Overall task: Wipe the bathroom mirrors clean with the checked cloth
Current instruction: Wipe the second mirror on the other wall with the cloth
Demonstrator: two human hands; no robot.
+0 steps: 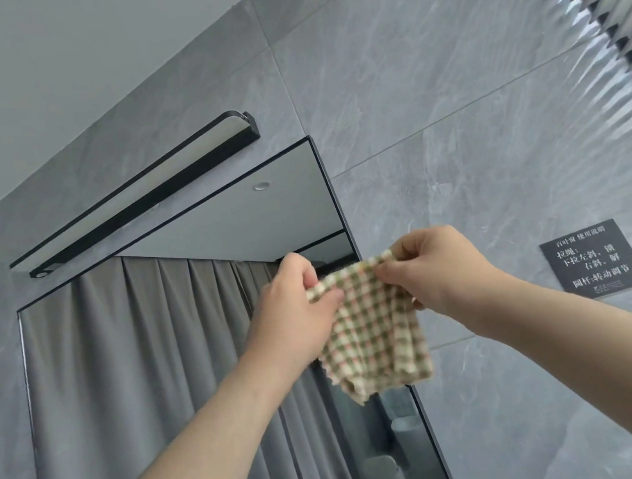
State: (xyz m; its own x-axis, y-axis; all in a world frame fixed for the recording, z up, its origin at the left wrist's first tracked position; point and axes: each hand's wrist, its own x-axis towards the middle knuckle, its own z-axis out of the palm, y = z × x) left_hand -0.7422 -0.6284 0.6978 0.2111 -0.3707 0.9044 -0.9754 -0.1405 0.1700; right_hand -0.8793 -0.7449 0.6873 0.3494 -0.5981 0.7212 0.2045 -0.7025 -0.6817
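I am holding the soft green-and-cream checked cloth up: my left hand and right hand are pinching its top edge, so it is hanging below my fingers. I think I am getting it ready; next I must press it on the big black-framed wall mirror behind my fingers.

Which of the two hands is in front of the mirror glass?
The left hand; the right hand is over the grey wall tiles, past the mirror edge.

Both my forearms reach up and forward, bare, converging toward centre frame. My left hand has thumb and curled fingers pinching the checked cloth at its left top edge. My right hand, just beside it, pinches the right top edge, knuckles up.
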